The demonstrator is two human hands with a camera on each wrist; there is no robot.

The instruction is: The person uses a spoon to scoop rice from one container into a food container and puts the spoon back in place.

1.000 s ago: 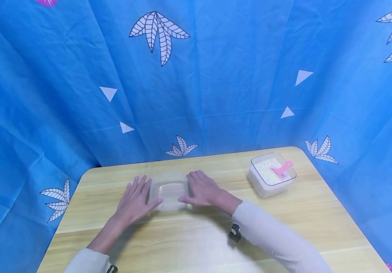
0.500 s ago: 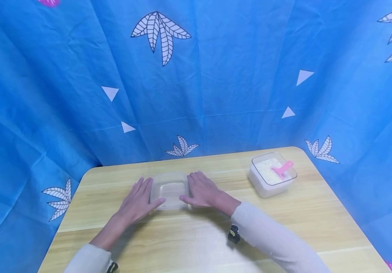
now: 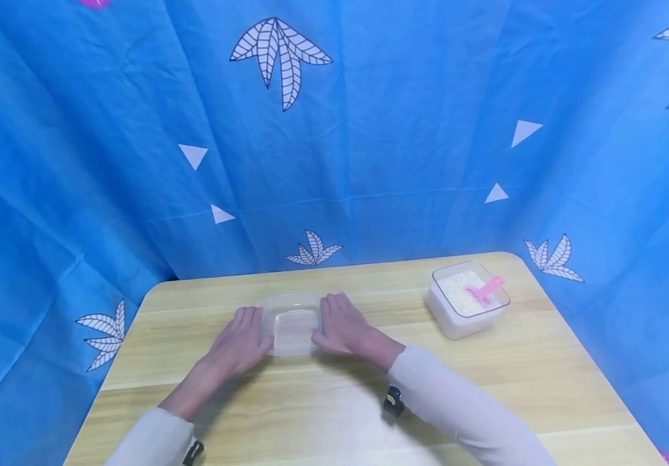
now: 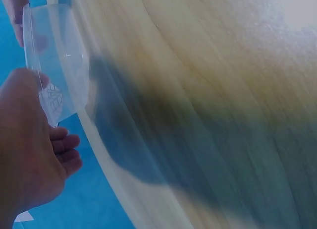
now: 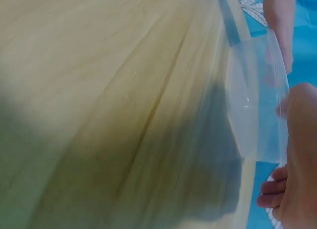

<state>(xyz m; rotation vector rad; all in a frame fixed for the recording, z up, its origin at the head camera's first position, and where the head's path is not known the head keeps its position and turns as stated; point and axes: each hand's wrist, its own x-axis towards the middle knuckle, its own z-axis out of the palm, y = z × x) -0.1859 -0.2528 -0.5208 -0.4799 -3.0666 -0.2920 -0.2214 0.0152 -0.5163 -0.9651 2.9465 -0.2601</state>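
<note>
A clear plastic container (image 3: 293, 327), square with rounded corners, stands on the table between the two hands. On its left side the left hand (image 3: 241, 342) holds the rim, thumb hooked over the edge. The right hand (image 3: 342, 327) grips the opposite side in the same way. The left wrist view shows the container (image 4: 67, 53) with the left hand's (image 4: 29, 144) thumb over the rim and its other fingers curled outside. In the right wrist view the right hand (image 5: 302, 149) holds the container (image 5: 252, 100) likewise.
A clear square tub (image 3: 465, 327) of white, rice-like grains stands at the back right of the wooden table (image 3: 322, 414). In it rests a pink scoop (image 3: 490, 287). A blue patterned curtain (image 3: 404, 129) hangs behind and at both sides.
The fingers of both hands, straighter a second ago, have curled in around the container's sides. The container stays in about the same spot; the head view has shifted slightly.
</note>
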